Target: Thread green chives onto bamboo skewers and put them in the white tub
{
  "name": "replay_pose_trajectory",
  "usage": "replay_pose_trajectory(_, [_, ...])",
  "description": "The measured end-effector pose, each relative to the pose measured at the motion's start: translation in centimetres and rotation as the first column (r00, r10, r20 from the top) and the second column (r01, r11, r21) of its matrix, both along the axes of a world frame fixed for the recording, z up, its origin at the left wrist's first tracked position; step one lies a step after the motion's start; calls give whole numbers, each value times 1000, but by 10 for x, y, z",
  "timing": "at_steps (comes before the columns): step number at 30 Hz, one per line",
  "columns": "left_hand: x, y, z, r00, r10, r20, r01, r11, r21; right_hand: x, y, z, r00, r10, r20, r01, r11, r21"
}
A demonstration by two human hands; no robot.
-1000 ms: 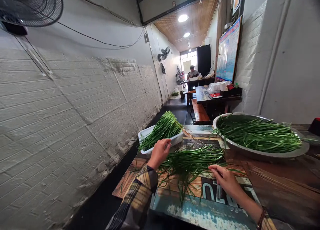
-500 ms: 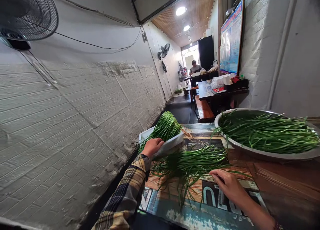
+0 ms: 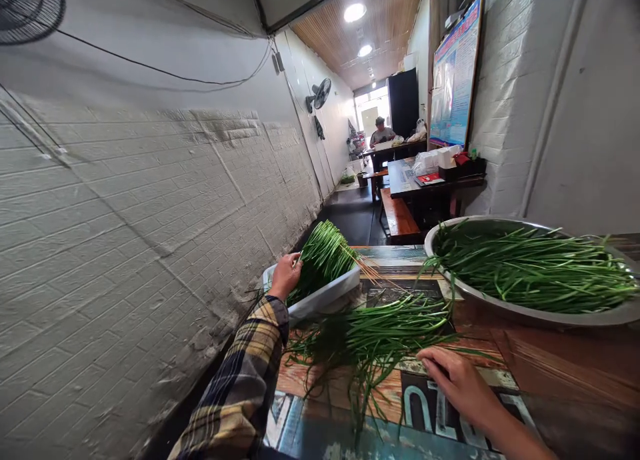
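My left hand (image 3: 285, 275), in a plaid sleeve, rests on the green chives (image 3: 323, 253) stacked in a white tray (image 3: 325, 298) at the table's left edge; its fingers curl over the stalks. My right hand (image 3: 457, 380) lies on the painted wooden table (image 3: 350, 387), fingers bent, touching the ends of a loose pile of chives (image 3: 380, 327) spread across the middle. A big metal basin (image 3: 540, 310) at the right holds many more chives (image 3: 530, 267).
A brick-patterned wall (image 3: 150, 233) runs close along the left. Beyond the table stand a bench (image 3: 397, 221) and further tables (image 3: 425, 180) with boxes; a person (image 3: 381, 133) sits far back. Fans hang on the wall.
My left hand has moved from the loose pile up and left onto the chives in the white tray. My right hand has stayed by the pile's ends.
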State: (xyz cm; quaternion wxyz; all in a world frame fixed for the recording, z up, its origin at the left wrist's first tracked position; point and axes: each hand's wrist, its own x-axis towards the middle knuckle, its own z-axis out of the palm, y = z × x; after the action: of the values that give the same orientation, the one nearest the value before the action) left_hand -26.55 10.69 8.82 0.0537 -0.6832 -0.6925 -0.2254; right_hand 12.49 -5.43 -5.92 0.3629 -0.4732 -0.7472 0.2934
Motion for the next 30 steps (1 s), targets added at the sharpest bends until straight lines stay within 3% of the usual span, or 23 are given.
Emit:
replay_pose_trajectory(5, [-3, 36, -6, 1000, 8, 19, -9, 999, 53, 0, 1, 2, 1000, 7, 12, -7, 1000, -16])
replay_pose_trajectory(9, [-8, 48, -6, 1000, 4, 9, -4, 1000, 2, 0, 1, 4, 1000, 15, 7, -15, 999, -29])
replay_pose_trajectory(17, [-4, 33, -10, 999, 32, -38, -34, 997, -65, 2, -1, 6, 1000, 20, -13, -20, 1000, -18])
replay_pose_trajectory(23, [8, 26, -16, 999, -17, 41, 21, 994, -107, 2, 1, 7, 1000, 30, -6, -30, 1000, 9])
replay_pose_trajectory(30, [8, 0, 3, 983, 33, 178, -43, 998, 49, 3, 3, 8, 1000, 22, -1, -22, 998, 52])
